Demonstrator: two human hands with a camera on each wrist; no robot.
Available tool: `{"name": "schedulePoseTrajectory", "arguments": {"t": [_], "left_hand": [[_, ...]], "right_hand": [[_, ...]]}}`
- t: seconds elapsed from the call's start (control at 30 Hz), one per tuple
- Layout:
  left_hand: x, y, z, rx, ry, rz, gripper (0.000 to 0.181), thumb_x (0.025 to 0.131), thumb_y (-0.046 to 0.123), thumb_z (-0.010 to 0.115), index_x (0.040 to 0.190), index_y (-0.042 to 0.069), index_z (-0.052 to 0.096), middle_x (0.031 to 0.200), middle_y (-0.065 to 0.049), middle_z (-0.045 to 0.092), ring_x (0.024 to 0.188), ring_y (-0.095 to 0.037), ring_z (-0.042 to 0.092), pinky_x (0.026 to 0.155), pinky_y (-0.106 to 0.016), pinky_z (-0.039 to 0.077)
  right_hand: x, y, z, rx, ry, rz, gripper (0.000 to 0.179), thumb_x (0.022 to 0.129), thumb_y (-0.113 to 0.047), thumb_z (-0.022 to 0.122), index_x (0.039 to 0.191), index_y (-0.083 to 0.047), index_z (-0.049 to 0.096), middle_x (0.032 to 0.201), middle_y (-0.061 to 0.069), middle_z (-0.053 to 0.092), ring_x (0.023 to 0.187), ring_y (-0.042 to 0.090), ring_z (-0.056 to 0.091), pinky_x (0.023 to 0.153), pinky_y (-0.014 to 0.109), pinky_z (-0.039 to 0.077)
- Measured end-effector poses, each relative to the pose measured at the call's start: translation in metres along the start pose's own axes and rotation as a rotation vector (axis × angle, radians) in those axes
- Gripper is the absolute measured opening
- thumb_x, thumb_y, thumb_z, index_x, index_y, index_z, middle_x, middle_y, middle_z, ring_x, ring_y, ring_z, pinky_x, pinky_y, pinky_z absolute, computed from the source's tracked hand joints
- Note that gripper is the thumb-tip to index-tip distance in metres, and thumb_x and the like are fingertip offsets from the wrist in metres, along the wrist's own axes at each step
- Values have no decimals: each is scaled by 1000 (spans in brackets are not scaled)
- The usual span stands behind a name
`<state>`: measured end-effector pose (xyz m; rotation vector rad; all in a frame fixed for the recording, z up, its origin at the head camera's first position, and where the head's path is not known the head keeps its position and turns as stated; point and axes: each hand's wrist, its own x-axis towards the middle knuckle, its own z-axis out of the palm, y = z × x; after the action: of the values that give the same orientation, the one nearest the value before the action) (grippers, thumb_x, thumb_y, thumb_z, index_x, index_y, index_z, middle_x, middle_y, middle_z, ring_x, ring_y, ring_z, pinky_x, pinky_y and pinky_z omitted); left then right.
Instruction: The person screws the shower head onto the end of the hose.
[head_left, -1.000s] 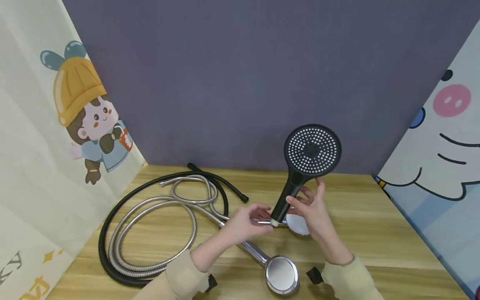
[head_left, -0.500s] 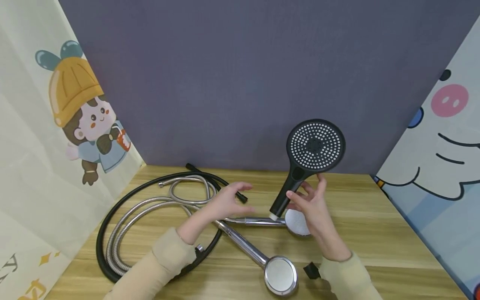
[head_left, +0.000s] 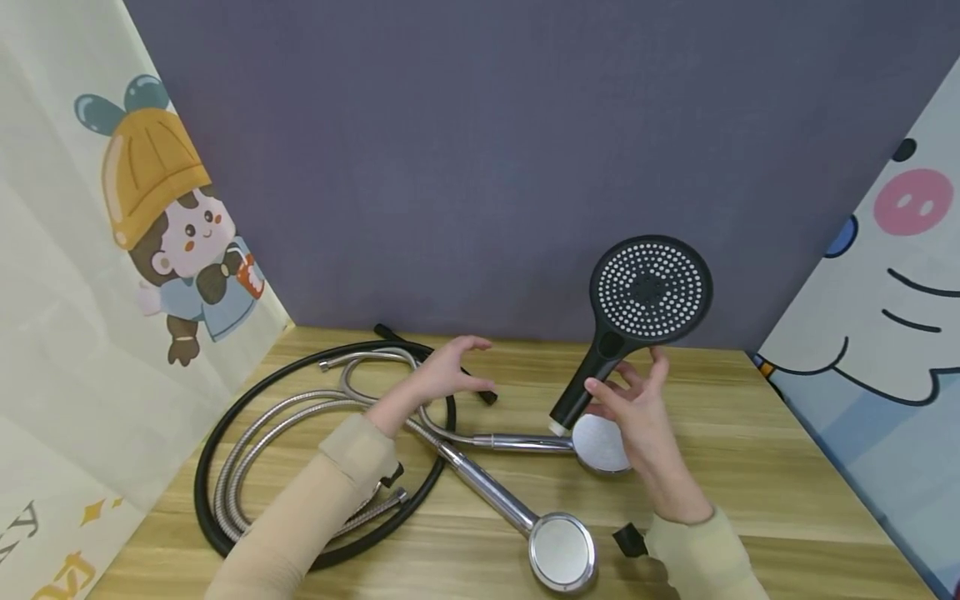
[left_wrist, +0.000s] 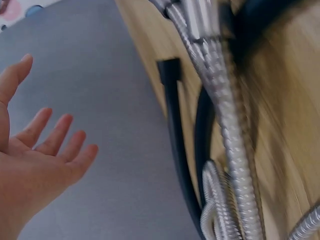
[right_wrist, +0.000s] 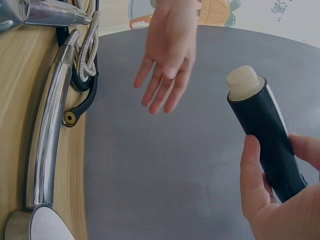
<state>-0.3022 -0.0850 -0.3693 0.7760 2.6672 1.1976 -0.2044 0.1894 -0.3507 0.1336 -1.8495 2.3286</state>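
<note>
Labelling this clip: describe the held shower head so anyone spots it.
Find the wooden table, then the right hand above it. That hand holds the black shower head by its handle; its neighbours, two silver shower heads, lie on the table.

A gray panel (head_left: 480, 167) is standing behind the desk (head_left: 757, 467). A cartoon figure (head_left: 180, 237) is wearing a yellow hat (head_left: 156, 173) on the left sheet (head_left: 60, 350).

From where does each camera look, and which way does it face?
Head: on the head, facing forward and down at the table; left hand, right hand, sleeves show.
Left wrist: worn there, facing right, over hoses; left hand shows.
Right wrist: worn there, facing left, past the black shower head; both hands show.
Shared by head and right wrist: the black shower head.
</note>
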Motion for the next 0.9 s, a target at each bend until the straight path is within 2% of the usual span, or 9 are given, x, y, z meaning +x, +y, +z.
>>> {"name": "schedulePoseTrajectory", "arguments": {"t": [0.13,0.23,0.47,0.67,0.9], "left_hand": [[9,-12,-1,20,-31,-19,69,77,30,78,137,16,47,140,-4,47,133,-26,37,108,-45,33],[16,-21,-1,50,-73,-8,65,81,25,76,138,14,46,141,-4,46,134,-25,36,109,-43,33],[30,-43,1,80,-173,78,57,84,11,70,136,7,47,139,-10,48,131,-28,41,108,-47,33],[38,-61,6,95,-250,117,55,84,7,70,134,4,48,132,-12,53,128,-29,43,108,-49,32],[42,-71,13,123,-296,95,48,82,2,70,127,3,55,124,-12,59,124,-29,48,106,-45,36]], "right_hand": [[0,0,-1,32,-5,-16,91,85,9,61,140,-35,2,110,4,50,80,12,64,64,32,58],[1,0,-2,42,-4,-25,91,85,10,60,140,-35,3,110,4,50,79,12,64,64,32,58],[2,-1,-2,35,-1,-32,91,85,9,60,140,-36,4,109,4,50,80,12,64,63,32,58],[2,0,-3,42,3,-33,90,85,11,60,139,-35,4,108,4,51,78,12,65,63,32,58],[4,1,-3,47,-2,-53,90,85,12,59,140,-34,4,107,5,51,77,12,64,63,33,58]]}}
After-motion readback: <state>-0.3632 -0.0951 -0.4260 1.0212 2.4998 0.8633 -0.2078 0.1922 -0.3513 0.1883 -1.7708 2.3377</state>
